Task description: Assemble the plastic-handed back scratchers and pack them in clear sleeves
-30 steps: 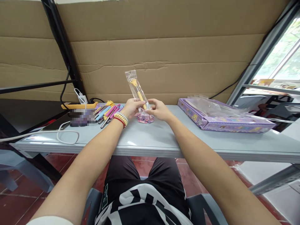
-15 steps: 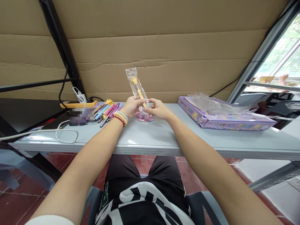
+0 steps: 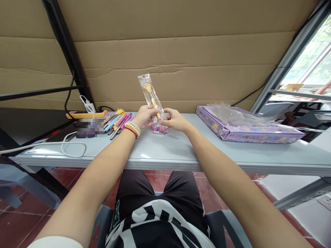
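A clear plastic bag (image 3: 144, 79) stands tilted above the table, its top leaning left. Inside it lies a yellow pen (image 3: 148, 88) with a hand-shaped top. My left hand (image 3: 144, 117), with beaded bracelets and a red cord at its wrist, is closed on the bag's lower part from the left. From the right, the thumb and fingers of my right hand (image 3: 176, 120) pinch the bag near its lower end. Small pink printed pieces (image 3: 160, 130) lie on the table just beneath my hands; their kind is unclear.
Left of my hands lies a pile of colourful pens (image 3: 119, 123), beside a blurred-out object (image 3: 90, 128) and a white cable (image 3: 73, 143). A purple printed box (image 3: 258, 135) with clear plastic wrapping (image 3: 232, 115) sits at the right. Cardboard (image 3: 181, 51) stands behind the table (image 3: 165, 151).
Both hands keep their hold, and the bag's top has shifted very slightly up and left. In the right background, another person's arm has moved.
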The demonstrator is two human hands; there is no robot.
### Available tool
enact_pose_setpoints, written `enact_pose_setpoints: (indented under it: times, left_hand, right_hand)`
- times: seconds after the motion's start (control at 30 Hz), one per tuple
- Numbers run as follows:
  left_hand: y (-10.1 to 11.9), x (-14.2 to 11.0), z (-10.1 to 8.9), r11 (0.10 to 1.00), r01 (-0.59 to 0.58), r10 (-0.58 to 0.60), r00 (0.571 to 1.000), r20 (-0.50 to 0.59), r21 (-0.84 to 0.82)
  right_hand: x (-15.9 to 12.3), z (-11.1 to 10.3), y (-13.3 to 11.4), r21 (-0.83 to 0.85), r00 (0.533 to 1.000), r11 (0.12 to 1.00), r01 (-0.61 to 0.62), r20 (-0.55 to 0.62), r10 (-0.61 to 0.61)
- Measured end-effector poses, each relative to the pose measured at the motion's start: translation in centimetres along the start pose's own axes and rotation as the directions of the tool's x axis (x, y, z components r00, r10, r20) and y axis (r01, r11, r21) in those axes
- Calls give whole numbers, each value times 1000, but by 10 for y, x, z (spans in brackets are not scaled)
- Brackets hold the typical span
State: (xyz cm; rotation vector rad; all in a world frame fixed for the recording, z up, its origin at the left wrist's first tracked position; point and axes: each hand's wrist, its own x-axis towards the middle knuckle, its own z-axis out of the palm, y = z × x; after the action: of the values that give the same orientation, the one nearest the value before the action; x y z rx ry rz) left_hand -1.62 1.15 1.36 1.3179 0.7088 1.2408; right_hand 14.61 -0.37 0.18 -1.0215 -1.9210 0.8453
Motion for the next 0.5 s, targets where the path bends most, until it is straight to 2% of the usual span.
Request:
enact_pose_setpoints:
  times: [0.17,0.3,0.43,0.5]
  left_hand:
    - [1,3,-5,998,-57,57,998,-26,-1]
    - [-1,6,-9,994,-75,79,995,-59,75]
    - [-4,9,-11,984,-62,78,992,-95,166]
    - [-6,10,-11,981,-54,77,989,-123,184]
  right_hand:
    - [0,-1,-1,37,1000,999,17,-3,-17]
    - [2,-2,0,43,996,999,-13,-91,17]
    - [6,-4,4,-147,969,986,-80,-245,42]
    - [6,-3,7,-272,965,956,-105,-262,32]
